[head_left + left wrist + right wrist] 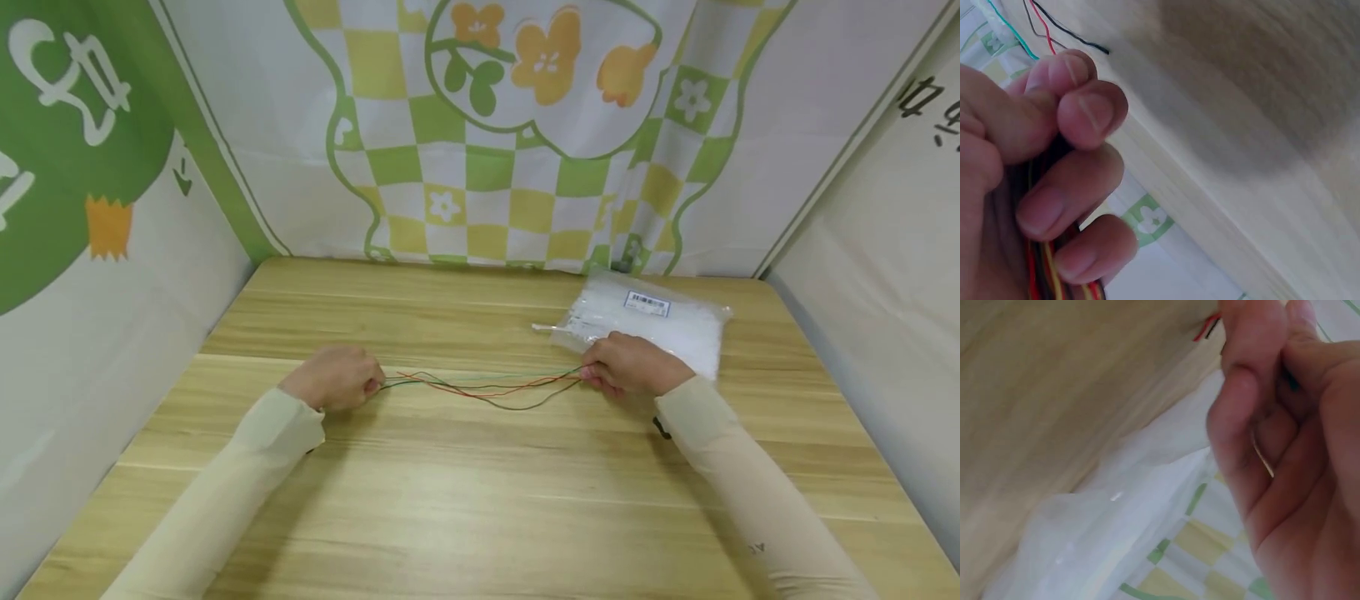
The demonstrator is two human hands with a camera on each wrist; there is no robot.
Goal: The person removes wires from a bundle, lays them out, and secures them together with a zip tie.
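Note:
Several thin wires (517, 407), red, green and dark, stretch loosely between my two hands above the table. My left hand (333, 377) grips them at one side. In the left wrist view its fingers curl round a bundle of red, yellow and black wires (1054, 275), while green, red and black strands come out past the fingertips. Over on the other side, my right hand (630, 364) pinches the wires between thumb and fingers. Short red and black wire ends (1200, 328) stick out beside those fingers in the right wrist view. The rest of its grip is hidden.
A clear plastic bag (611, 304) of white contents, with a barcode label (647, 303), lies behind my right hand. One white strip (547, 327) pokes out at its left. The wooden table (450, 508) meets printed cloth walls (487, 192) at the back and sides.

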